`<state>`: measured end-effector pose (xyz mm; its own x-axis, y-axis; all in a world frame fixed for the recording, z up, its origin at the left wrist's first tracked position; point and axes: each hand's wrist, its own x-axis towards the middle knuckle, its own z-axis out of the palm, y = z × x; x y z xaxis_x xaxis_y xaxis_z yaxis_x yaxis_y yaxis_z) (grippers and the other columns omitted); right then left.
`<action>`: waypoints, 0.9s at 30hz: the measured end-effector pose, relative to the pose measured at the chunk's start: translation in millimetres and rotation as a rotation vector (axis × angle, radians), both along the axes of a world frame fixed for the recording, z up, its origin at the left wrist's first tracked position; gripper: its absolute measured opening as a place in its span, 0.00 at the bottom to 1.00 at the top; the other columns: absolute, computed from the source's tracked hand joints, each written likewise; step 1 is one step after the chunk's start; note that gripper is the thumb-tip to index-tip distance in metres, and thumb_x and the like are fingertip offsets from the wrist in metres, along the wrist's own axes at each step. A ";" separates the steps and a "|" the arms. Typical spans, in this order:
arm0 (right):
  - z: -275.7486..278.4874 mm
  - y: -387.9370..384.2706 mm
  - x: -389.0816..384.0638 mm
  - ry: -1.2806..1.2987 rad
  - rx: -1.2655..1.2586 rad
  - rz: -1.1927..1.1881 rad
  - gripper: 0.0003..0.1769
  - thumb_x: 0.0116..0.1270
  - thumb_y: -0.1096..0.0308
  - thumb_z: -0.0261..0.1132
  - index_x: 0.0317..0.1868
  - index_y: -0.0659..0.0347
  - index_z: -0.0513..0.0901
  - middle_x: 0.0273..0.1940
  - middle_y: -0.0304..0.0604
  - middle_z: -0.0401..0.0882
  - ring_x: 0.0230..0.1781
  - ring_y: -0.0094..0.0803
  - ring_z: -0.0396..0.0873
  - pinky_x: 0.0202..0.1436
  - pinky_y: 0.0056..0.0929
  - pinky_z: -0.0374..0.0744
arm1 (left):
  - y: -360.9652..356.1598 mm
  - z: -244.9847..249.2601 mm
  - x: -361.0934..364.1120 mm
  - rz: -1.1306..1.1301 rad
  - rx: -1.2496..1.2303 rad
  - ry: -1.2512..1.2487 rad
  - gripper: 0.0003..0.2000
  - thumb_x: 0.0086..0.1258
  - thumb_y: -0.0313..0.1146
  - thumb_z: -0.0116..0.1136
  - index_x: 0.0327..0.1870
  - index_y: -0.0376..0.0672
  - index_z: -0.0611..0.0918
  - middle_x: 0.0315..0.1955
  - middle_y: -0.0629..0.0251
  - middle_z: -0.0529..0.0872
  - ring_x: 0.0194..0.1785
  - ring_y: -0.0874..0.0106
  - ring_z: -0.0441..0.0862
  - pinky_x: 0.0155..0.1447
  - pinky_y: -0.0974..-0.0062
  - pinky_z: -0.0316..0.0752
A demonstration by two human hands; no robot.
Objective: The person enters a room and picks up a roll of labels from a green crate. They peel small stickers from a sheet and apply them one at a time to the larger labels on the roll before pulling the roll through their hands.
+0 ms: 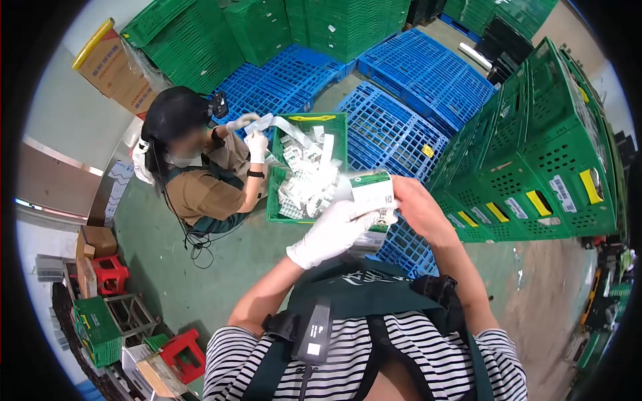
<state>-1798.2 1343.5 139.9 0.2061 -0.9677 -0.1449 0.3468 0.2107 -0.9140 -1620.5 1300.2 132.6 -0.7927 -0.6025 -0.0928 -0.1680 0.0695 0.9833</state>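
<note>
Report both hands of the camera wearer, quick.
Left hand: gloved, closed, holding white-and-green printed packaging.
Right hand: bare, curled at the packaging's edge; fingertips hidden, grip can't be told.

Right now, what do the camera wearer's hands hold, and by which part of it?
White-and-green printed packaging: the bare right hand holds its right edge, the gloved left hand its lower left part.

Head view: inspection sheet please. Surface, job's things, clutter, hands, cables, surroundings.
Surface: green floor, brownish at right
Job's things: green-and-white pack in both hands; green crate of white packs
Clutter: red stools, cardboard box, left
Hands: left hand gloved, right hand bare, both gripping the pack
Cables: black cable looped on floor beside co-worker
Surroundings: co-worker low beside the crate, holding white strip; blue pallets; stacked green crates
</note>
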 end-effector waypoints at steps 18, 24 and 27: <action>-33.3 21.0 9.0 1.029 -0.826 0.008 0.12 0.55 0.71 0.65 0.41 0.59 0.80 0.36 0.40 0.78 0.40 0.36 0.76 0.58 0.42 0.69 | -24.1 -18.1 6.9 0.192 0.573 0.649 0.25 0.67 0.40 0.51 0.61 0.34 0.66 0.53 0.54 0.76 0.55 0.67 0.76 0.57 0.68 0.72; -49.6 26.6 4.3 1.004 -0.761 0.051 0.16 0.55 0.70 0.66 0.45 0.62 0.78 0.40 0.43 0.77 0.43 0.41 0.75 0.55 0.39 0.69 | -17.4 -1.6 9.5 0.249 0.393 0.361 0.19 0.69 0.36 0.50 0.57 0.35 0.73 0.47 0.60 0.81 0.49 0.72 0.78 0.55 0.73 0.72; -44.1 28.1 -0.1 0.756 -0.520 0.105 0.19 0.55 0.69 0.65 0.48 0.64 0.77 0.42 0.47 0.77 0.46 0.43 0.74 0.55 0.36 0.68 | -12.1 -6.9 10.7 0.217 0.145 0.215 0.17 0.69 0.35 0.49 0.56 0.36 0.74 0.46 0.63 0.81 0.48 0.74 0.78 0.55 0.76 0.71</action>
